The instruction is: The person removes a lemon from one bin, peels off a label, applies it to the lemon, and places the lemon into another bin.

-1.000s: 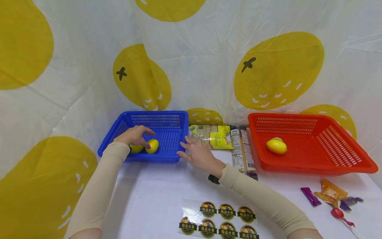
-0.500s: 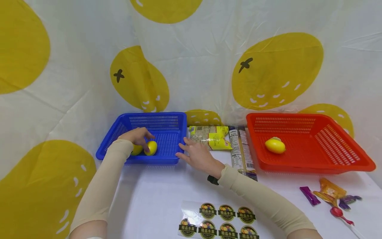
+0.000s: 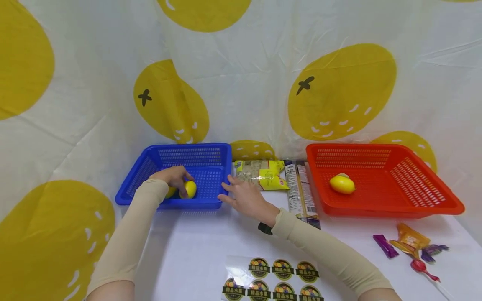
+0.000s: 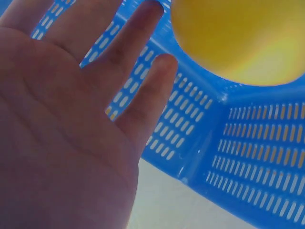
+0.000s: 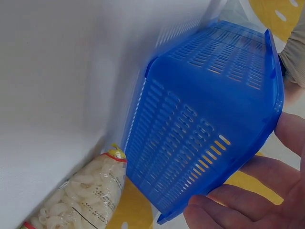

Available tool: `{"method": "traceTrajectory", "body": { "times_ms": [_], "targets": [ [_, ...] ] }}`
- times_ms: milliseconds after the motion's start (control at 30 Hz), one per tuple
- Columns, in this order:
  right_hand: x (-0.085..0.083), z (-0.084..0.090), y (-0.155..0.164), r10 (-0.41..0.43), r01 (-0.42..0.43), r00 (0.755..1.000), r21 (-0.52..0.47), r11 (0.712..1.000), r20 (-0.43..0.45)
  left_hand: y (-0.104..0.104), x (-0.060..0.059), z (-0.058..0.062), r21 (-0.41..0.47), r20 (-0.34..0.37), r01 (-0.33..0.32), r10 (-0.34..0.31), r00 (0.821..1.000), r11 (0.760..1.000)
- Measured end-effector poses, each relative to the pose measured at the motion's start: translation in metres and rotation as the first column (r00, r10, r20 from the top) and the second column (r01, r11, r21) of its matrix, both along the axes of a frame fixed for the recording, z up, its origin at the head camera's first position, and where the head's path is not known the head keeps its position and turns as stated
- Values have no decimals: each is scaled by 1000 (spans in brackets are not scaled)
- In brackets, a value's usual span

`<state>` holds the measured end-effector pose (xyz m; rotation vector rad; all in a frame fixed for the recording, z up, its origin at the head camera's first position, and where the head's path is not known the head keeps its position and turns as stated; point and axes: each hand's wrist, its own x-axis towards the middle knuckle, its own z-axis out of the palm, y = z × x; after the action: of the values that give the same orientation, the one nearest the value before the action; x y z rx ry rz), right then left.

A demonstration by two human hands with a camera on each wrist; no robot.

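Observation:
My left hand [image 3: 171, 176] reaches into the blue basket [image 3: 216, 203], its thumb and index finger around a yellow lemon [image 3: 191, 190]. A second lemon [image 3: 170, 192] lies to the left, mostly hidden under that hand. In the left wrist view a lemon [image 4: 243, 43] fills the upper right, beside the outstretched outer fingers [image 4: 147, 102]; thumb and index finger are out of that frame. My right hand [image 3: 247, 197] rests its spread fingers along the basket's right rim, with the thumb [image 5: 291, 131] at the front corner. One more lemon [image 3: 342, 184] lies in the red basket [image 3: 376, 210].
Between the baskets lie a yellow snack bag [image 3: 269, 175] and a long packet [image 3: 301, 192]. A sheet of round stickers [image 3: 283, 269] lies in front. Wrapped sweets [image 3: 412, 239] and a red lollipop [image 3: 419, 265] sit at the right. A patterned curtain [image 3: 241, 92] hangs behind.
My left thumb and index finger have closed around the right-hand lemon in the blue basket. The right hand keeps its place on the rim. The whole head view has shifted slightly left.

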<state>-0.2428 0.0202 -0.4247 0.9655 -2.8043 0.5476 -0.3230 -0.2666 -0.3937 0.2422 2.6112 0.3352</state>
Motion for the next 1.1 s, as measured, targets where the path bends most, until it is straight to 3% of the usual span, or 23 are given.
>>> {"method": "traceTrajectory", "body": {
  "times_ms": [167, 400, 1100],
  "targets": [
    [1, 0, -2, 7, -7, 1000, -5, 1000, -9, -1, 2, 1, -13, 6, -20, 20, 1000, 1000],
    [1, 0, -3, 4, -4, 1000, 8, 1000, 0, -2, 1, 0, -9, 2, 18, -18, 1000, 1000],
    [1, -1, 0, -1, 1, 1000, 4, 1000, -18, -1, -2, 1, 1, -27, 19, -19, 999, 1000]
  ]
}}
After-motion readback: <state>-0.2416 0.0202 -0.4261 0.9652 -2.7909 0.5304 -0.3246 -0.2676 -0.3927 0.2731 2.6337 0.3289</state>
